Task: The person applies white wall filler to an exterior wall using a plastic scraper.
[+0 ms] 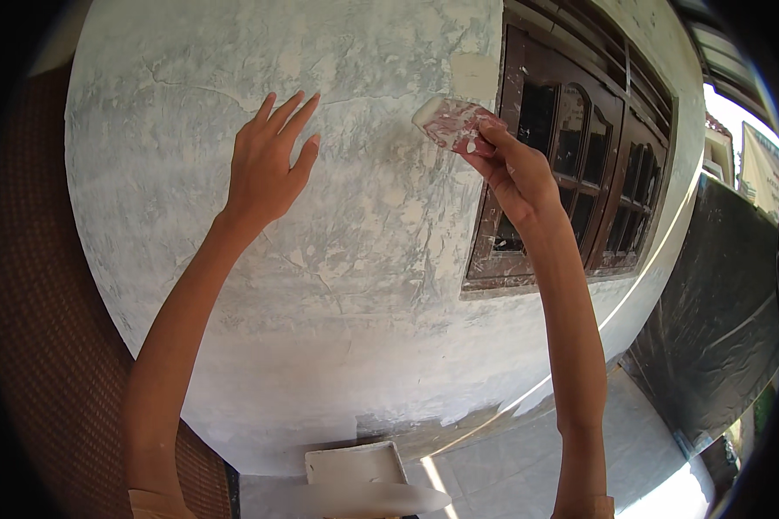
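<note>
A red putty scraper (454, 125), smeared with whitish putty, is gripped in my right hand (524, 177) between thumb and fingers. Its pale, coated end points left, over a patchy grey-white plastered wall (355, 225); whether it touches the surface I cannot tell. My left hand (264, 169) is raised in front of the same wall, left of the scraper, fingers spread and nothing in them. Just above the fingertips, a thin crack runs across the plaster. Contact between the left palm and the wall is not clear.
Right of the scraper is a dark brown wooden window (571, 173) with putty spots. Below, a pale rectangular container (355, 464) stands on the grey floor (511, 467), partly covered by a blurred pale shape. A woven brown screen (39, 285) lines the left; black sheeting (710, 303) hangs at right.
</note>
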`<move>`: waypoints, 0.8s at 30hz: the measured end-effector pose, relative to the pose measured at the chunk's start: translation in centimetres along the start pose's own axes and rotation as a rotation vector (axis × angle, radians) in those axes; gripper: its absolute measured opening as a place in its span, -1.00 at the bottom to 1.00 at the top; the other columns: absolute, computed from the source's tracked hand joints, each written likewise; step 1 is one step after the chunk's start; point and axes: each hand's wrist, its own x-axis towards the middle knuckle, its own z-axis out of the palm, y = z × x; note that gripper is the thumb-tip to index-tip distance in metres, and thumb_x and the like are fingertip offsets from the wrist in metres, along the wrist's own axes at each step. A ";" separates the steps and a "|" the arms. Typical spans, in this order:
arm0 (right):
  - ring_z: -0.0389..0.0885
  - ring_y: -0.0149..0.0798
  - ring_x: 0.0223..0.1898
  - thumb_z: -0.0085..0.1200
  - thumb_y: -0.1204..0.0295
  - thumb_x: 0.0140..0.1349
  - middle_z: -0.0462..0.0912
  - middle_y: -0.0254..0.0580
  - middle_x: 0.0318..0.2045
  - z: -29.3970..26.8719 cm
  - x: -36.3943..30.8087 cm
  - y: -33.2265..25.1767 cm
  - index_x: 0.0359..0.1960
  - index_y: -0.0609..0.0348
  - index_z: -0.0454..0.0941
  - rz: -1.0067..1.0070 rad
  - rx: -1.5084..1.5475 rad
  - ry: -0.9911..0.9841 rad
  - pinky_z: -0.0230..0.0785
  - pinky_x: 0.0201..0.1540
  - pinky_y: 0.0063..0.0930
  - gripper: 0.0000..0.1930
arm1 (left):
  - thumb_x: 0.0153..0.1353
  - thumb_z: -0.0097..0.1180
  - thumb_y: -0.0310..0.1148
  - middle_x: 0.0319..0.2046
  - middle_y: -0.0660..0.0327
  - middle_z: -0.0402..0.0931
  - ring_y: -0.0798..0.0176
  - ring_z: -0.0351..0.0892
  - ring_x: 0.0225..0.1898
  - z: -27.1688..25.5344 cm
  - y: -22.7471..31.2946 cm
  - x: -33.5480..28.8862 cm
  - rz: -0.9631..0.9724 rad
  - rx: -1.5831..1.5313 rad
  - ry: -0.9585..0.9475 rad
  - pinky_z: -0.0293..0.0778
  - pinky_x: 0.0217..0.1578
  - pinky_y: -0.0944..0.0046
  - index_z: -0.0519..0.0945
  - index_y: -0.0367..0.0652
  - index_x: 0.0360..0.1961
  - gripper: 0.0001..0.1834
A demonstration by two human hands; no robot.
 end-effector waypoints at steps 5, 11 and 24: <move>0.62 -0.47 -0.35 0.11 0.47 0.32 0.62 -0.32 -0.38 -1.5 5.8 0.0 -0.07 0.35 0.55 -0.140 -0.138 0.022 0.59 -0.27 -0.48 -0.78 | 0.38 -0.02 -0.22 0.38 0.16 0.25 -0.07 0.06 0.45 3.7 0.9 2.4 0.008 0.097 0.032 0.03 0.35 -0.08 0.33 0.04 0.37 -0.47; 0.67 -0.38 -0.43 0.11 0.50 0.27 0.72 -0.06 -0.34 -1.7 11.8 -0.3 -0.05 0.47 0.56 -0.541 -0.350 0.161 0.56 -0.26 -0.46 -0.72 | 0.36 -0.01 -0.23 0.39 0.18 0.22 -0.02 0.05 0.45 7.3 2.3 6.2 0.045 0.179 0.076 0.00 0.37 -0.10 0.31 0.05 0.38 -0.45; 0.58 -0.12 -0.14 0.20 0.69 -0.07 0.70 -0.25 -0.07 -0.5 15.8 5.8 -0.02 0.02 0.67 -1.618 -0.970 0.077 0.53 -0.14 -0.34 -0.50 | 0.35 -0.06 -0.19 0.42 0.22 0.18 0.01 0.02 0.47 13.0 -0.9 9.3 -0.066 0.196 0.329 -0.13 0.40 -0.17 0.33 0.14 0.38 -0.45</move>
